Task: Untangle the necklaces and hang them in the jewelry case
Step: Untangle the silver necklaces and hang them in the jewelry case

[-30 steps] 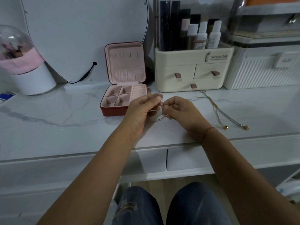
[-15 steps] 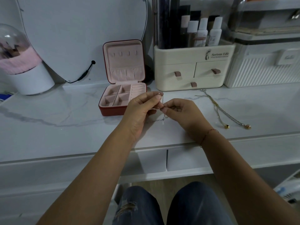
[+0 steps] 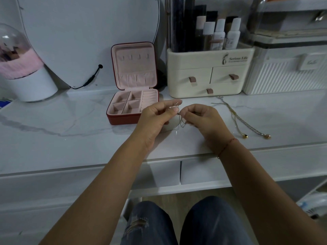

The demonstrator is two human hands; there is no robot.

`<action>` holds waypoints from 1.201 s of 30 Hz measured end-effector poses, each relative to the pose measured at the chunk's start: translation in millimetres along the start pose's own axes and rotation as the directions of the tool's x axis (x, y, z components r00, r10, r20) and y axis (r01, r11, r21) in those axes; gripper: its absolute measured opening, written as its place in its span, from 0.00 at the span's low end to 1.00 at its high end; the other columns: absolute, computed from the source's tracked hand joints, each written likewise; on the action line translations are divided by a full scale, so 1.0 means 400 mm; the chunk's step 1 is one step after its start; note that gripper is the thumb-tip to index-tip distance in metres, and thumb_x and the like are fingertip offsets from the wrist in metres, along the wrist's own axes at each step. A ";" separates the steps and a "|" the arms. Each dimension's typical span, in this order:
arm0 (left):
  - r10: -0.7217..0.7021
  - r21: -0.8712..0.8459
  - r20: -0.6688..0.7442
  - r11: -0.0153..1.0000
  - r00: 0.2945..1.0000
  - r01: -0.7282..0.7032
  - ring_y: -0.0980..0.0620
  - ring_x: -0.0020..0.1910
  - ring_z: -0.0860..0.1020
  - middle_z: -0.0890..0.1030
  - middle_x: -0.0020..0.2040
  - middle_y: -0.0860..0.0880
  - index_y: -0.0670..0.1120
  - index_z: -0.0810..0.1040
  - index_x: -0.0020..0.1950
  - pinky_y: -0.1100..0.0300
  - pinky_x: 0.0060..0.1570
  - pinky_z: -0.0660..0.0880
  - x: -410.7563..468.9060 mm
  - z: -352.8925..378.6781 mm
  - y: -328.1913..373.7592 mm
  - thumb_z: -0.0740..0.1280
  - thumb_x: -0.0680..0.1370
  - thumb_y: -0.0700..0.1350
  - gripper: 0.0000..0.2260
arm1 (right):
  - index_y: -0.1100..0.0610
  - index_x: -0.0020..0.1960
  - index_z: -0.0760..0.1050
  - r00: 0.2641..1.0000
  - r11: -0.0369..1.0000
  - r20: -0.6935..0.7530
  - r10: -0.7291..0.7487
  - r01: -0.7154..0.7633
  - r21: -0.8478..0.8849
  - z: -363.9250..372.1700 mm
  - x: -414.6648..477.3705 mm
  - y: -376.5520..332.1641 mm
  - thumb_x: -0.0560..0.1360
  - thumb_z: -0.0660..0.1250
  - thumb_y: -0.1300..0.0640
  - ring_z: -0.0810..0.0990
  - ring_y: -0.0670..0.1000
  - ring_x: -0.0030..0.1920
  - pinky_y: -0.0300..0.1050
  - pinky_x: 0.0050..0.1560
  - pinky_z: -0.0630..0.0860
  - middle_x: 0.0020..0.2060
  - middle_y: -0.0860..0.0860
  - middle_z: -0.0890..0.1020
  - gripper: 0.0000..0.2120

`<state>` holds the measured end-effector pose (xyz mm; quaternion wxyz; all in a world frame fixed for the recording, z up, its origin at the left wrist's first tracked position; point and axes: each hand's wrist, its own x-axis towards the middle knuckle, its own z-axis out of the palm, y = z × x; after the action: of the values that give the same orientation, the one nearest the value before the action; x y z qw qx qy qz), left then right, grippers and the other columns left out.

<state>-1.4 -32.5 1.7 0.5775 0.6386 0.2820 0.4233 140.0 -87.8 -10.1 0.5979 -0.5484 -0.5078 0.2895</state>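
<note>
The red jewelry case point(image 3: 132, 119) sits open on the bench point(image 3: 70, 131) with its lid point(image 3: 134, 66) standing up. Inside it is pink, with four little square pockets, a ridged strip beside them and small hooks point(image 3: 134, 57) in the lid. At 2 o'clock from it stands a cream box point(image 3: 208, 75) with three shut drawers, and bottles point(image 3: 219, 35) stand in its top.

The hands meet at 4 o'clock from the case. The left hand point(image 3: 155, 119) pinches a thin necklace point(image 3: 180, 122) between thumb and finger. The right hand point(image 3: 201, 117) has curled fingers point(image 3: 187, 113) that pinch it too. The necklace hangs in tangled loops at 6 o'clock under the fingertips. I cannot tell if it touches the bench. Other chains point(image 3: 244, 121) lie on the bench at 3 o'clock from the right hand.
</note>
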 end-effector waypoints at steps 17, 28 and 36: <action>0.032 -0.021 0.037 0.999 0.999 -0.031 0.56 0.40 0.73 0.75 0.42 0.52 0.54 0.79 0.60 0.68 0.41 0.71 0.012 -0.012 -0.014 0.65 0.73 0.29 0.23 | 0.55 0.41 0.76 0.999 0.997 -0.027 0.021 -0.023 -0.070 0.006 0.008 0.007 0.79 0.65 0.58 0.76 0.46 0.37 0.44 0.47 0.76 0.33 0.49 0.79 0.08; -0.007 -0.129 0.028 0.992 1.000 0.011 0.57 0.37 0.71 0.77 0.42 0.52 0.53 0.79 0.60 0.68 0.36 0.69 0.017 -0.007 -0.014 0.62 0.73 0.27 0.25 | 0.59 0.41 0.76 1.000 0.999 -0.014 0.028 -0.029 -0.033 0.006 -0.002 -0.007 0.78 0.66 0.57 0.76 0.44 0.32 0.37 0.39 0.74 0.31 0.48 0.80 0.09; 0.022 -0.109 0.016 0.994 1.000 -0.020 0.60 0.37 0.73 0.77 0.35 0.56 0.52 0.77 0.61 0.67 0.41 0.70 0.021 -0.010 -0.014 0.62 0.74 0.28 0.23 | 0.59 0.40 0.77 0.998 0.998 -0.016 0.054 -0.053 0.023 0.003 -0.007 -0.013 0.75 0.70 0.62 0.75 0.44 0.28 0.35 0.33 0.72 0.28 0.48 0.81 0.05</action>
<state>-0.1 -22.4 -2.2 0.6095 0.6126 0.2468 0.4385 137.0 -91.2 -6.2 0.6001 -0.5575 -0.4848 0.3066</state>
